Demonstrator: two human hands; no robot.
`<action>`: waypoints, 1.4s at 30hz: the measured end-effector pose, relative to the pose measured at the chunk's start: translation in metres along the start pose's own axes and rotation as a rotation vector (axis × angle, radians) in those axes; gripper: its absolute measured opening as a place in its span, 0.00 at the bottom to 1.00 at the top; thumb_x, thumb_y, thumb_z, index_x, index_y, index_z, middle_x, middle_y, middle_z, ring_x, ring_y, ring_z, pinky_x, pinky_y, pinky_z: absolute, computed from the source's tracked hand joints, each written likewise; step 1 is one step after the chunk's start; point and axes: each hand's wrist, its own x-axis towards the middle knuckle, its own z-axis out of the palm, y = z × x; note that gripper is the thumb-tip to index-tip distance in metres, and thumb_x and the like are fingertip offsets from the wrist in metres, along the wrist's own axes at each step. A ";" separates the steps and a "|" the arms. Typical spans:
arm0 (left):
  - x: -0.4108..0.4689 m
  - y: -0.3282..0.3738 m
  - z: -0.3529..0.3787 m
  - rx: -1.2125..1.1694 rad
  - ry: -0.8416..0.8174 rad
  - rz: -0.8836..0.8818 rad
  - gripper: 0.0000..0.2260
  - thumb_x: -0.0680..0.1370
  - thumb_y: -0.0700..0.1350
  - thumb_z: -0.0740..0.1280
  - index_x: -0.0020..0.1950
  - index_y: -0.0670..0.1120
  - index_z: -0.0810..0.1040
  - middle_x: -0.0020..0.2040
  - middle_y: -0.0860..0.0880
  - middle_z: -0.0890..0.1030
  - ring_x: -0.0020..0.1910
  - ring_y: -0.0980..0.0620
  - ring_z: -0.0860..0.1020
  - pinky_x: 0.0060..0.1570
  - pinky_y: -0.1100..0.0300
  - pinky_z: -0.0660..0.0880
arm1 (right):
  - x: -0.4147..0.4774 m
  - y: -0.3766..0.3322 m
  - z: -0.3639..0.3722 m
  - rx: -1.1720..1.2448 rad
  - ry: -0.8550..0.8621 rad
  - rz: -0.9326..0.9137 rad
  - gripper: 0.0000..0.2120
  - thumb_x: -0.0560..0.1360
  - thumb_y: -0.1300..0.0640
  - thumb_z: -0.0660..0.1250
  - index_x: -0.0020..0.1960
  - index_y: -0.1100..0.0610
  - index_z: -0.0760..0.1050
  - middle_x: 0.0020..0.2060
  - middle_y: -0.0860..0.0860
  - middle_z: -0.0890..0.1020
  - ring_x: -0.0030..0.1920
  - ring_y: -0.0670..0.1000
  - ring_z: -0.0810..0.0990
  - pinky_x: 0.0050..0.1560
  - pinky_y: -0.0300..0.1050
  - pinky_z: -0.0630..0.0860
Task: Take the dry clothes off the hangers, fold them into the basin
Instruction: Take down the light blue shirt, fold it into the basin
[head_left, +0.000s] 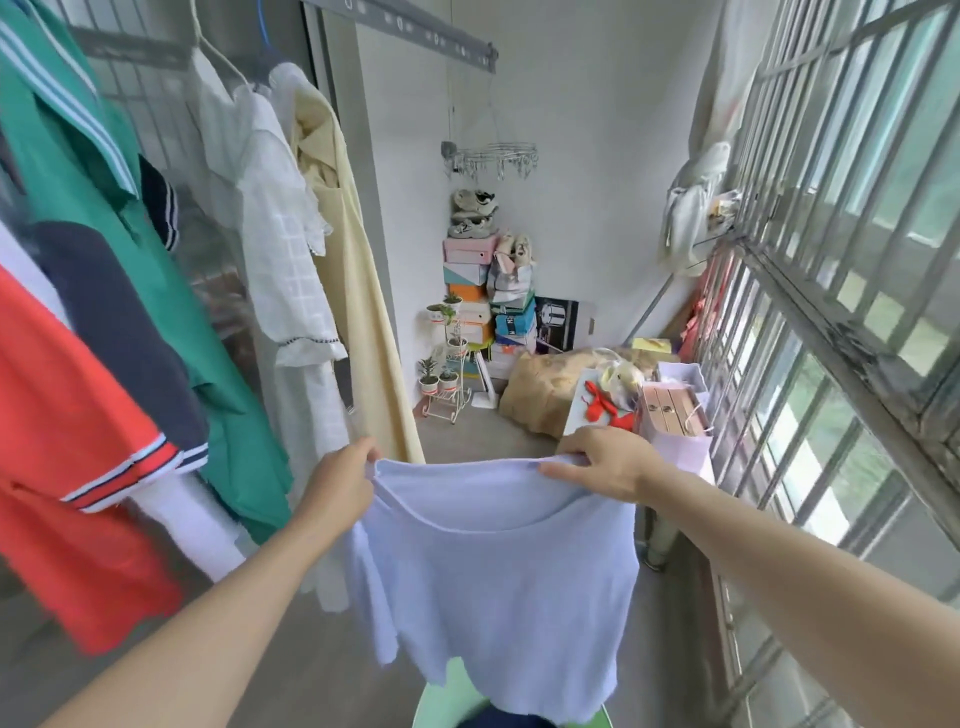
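Pinching the top edge of the pale lilac top (498, 587), your left hand (340, 486) and right hand (602, 462) are both closed on the cloth, thumb and fingers nipped shut with nothing else in them. Each hand has one end of the neckline, so the top hangs spread flat between them, off its hanger.

You can judge it as light, thin and soft: it droops freely, the front neckline sags into a curve, and the hem hangs ragged and wavy. It will not hold a shape by itself, so keep your hold at the shoulders, where the seams give something firm to pinch, and let the weight pull it straight before you fold. A hold lower down would likely bunch it.

Directly below the top sits the green basin (441, 699), its rim showing under the hem, with something dark blue already inside. To the left of the top, other clothes hang on their hangers: an orange shirt (67, 441), a green shirt (171, 291), a white dress (280, 249) and a cream garment (353, 291). Beyond the top stand stacked shoe boxes (467, 291), and to its right runs the barred window (831, 260).
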 end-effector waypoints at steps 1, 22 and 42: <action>0.006 -0.002 0.000 0.036 0.003 -0.016 0.13 0.68 0.29 0.55 0.42 0.46 0.72 0.40 0.45 0.78 0.41 0.42 0.75 0.33 0.56 0.65 | -0.001 0.004 -0.003 -0.002 -0.024 0.002 0.28 0.71 0.30 0.57 0.52 0.52 0.78 0.47 0.50 0.79 0.49 0.52 0.76 0.49 0.50 0.73; 0.057 -0.003 0.001 -0.092 -0.035 0.146 0.11 0.80 0.44 0.59 0.37 0.49 0.65 0.33 0.48 0.72 0.39 0.41 0.72 0.37 0.52 0.67 | 0.012 0.018 0.014 0.344 0.104 0.273 0.34 0.71 0.31 0.61 0.45 0.66 0.75 0.39 0.61 0.79 0.43 0.61 0.77 0.46 0.53 0.73; 0.059 0.004 -0.001 -0.324 0.048 0.156 0.16 0.81 0.44 0.61 0.33 0.46 0.66 0.28 0.50 0.65 0.30 0.48 0.64 0.33 0.54 0.59 | 0.016 0.011 0.018 0.347 0.164 0.293 0.20 0.76 0.44 0.64 0.35 0.58 0.64 0.30 0.53 0.66 0.33 0.50 0.65 0.35 0.46 0.56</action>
